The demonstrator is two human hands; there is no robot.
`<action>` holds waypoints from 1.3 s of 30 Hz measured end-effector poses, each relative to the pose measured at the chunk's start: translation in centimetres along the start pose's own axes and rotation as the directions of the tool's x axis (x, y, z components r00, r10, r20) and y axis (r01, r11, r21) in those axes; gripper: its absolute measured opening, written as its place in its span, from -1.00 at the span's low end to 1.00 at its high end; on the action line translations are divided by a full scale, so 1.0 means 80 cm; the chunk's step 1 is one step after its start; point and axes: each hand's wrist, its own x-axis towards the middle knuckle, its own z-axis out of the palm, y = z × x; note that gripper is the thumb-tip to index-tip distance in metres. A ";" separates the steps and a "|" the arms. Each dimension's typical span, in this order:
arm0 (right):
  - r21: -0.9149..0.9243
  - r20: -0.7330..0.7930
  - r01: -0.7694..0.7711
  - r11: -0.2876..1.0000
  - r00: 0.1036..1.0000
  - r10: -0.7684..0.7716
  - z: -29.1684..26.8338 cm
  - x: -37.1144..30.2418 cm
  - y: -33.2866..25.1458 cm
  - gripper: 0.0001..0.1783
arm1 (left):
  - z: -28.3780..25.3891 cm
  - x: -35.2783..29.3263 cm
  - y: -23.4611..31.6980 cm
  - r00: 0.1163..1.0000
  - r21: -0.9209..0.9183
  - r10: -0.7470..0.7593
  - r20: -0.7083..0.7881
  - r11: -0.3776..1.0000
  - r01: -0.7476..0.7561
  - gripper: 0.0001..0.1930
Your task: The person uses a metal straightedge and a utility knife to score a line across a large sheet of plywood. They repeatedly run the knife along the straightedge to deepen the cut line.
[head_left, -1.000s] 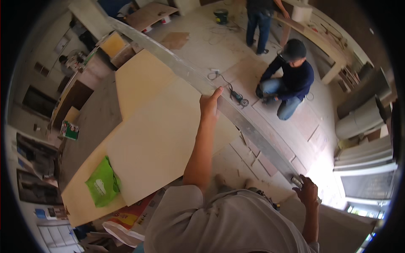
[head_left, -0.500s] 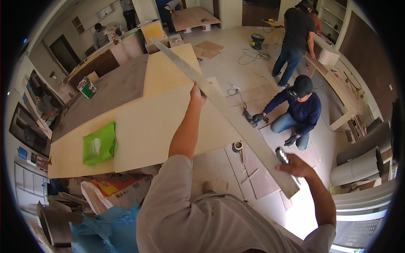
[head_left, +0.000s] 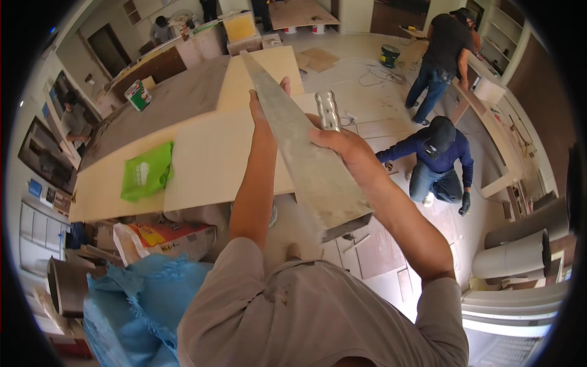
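Long grey metal bar (head_left: 293, 131) runs aslant from upper centre of frame, far end over pale boards (head_left: 211, 137), to near end at centre right. Left hand (head_left: 262, 110) under it, fingers closed about both edges. Right hand (head_left: 345, 144) at the bar's right edge, thumb against it; ribbed silver piece (head_left: 328, 110) juts from its closed grip, other fingers mostly hidden. Green bag (head_left: 147, 171) lies on boards, left of frame. Co-worker (head_left: 443, 150) in dark blue kneels, right of frame.
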 end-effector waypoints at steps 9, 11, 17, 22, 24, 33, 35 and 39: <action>0.124 0.102 0.079 0.989 0.991 -0.092 0.060 -0.009 0.009 -0.65 | 0.065 -0.075 0.038 0.998 0.163 -0.068 -0.002 0.984 0.067 -0.24; 0.130 0.110 0.076 0.989 0.990 -0.090 0.067 -0.009 0.004 -0.65 | 0.067 -0.073 0.048 0.998 0.155 -0.064 -0.007 0.986 0.064 -0.23; 0.169 0.106 0.074 0.983 0.990 -0.093 0.075 -0.011 -0.009 -0.63 | 0.079 -0.071 0.053 0.999 0.143 -0.053 -0.007 0.988 0.054 -0.21; 0.204 0.114 0.086 0.975 0.987 -0.111 0.075 -0.008 -0.009 -0.62 | 0.093 -0.081 0.052 0.999 0.159 -0.036 -0.011 0.987 0.038 -0.20; 0.216 0.109 0.085 0.973 0.988 -0.111 0.079 -0.008 -0.009 -0.63 | 0.099 -0.085 0.054 1.000 0.172 -0.022 -0.014 0.985 0.024 -0.19; 0.292 0.130 0.059 0.955 0.986 -0.101 0.081 -0.010 0.013 -0.71 | 0.128 -0.104 0.042 0.997 0.207 0.053 -0.057 0.978 -0.040 -0.16; 0.318 0.100 0.037 0.947 0.992 -0.072 0.081 -0.011 0.016 -0.71 | 0.138 -0.107 0.037 0.993 0.213 0.082 -0.084 0.975 -0.063 -0.15; 0.377 0.132 -0.025 0.926 0.991 -0.027 0.088 -0.015 0.015 -0.64 | 0.107 -0.069 0.052 0.994 0.076 -0.002 -0.113 0.997 0.011 -0.17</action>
